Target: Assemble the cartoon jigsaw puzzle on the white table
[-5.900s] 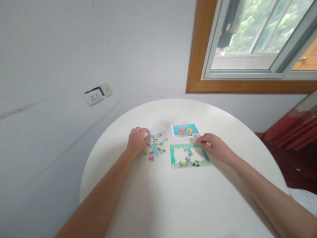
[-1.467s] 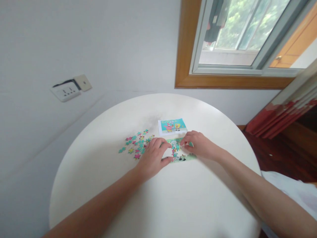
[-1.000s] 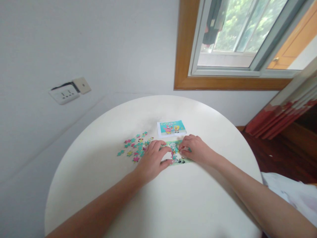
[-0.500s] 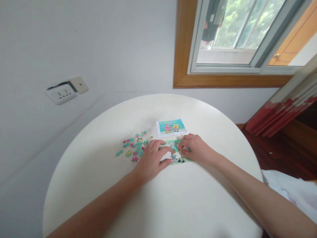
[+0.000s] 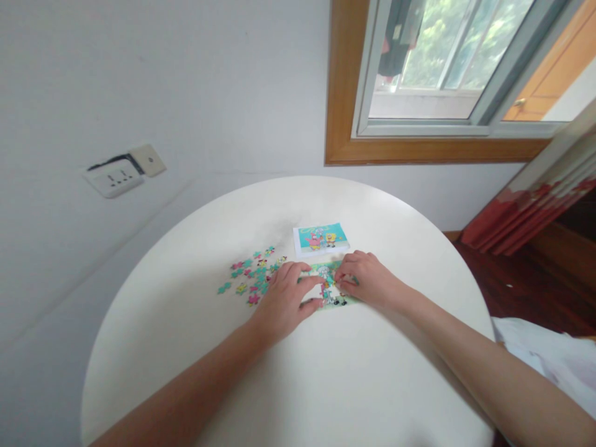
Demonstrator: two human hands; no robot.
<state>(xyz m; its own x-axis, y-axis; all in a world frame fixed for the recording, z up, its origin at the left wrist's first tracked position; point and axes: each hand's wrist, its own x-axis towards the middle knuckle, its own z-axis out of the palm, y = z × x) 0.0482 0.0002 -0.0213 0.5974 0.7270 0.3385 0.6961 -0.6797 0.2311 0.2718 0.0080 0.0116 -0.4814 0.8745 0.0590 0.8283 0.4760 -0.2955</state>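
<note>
- The left hand [image 5: 287, 298] curves over the puzzle's left side, thumb and forefinger spread apart, with nothing visible between them but a white patch.
- The right hand [image 5: 367, 276] bends over the puzzle's right side, fingertips drawn together; whether they pinch a piece, I cannot tell.
- The puzzle [image 5: 329, 293] lies flat between and under the hands: green border at top and bottom, a teal cartoon figure down the middle, black shoes low beside the right fingertips. Both hands hide its ends.
- White table [image 5: 335, 372] spreads between the forearms on the near side of the hands, and past the right hand to a curved rim.
- Loose pieces [image 5: 262, 271], teal, pink and yellow, crowd the left hand's outer side.
- The card [image 5: 321, 239], showing cartoon characters on teal, lies just beyond the puzzle, ahead of both hands.
- Farther ahead, the wall [image 5: 242, 93] rises behind the far rim.
- A white cloth [image 5: 540, 354] sits beyond the right forearm.
</note>
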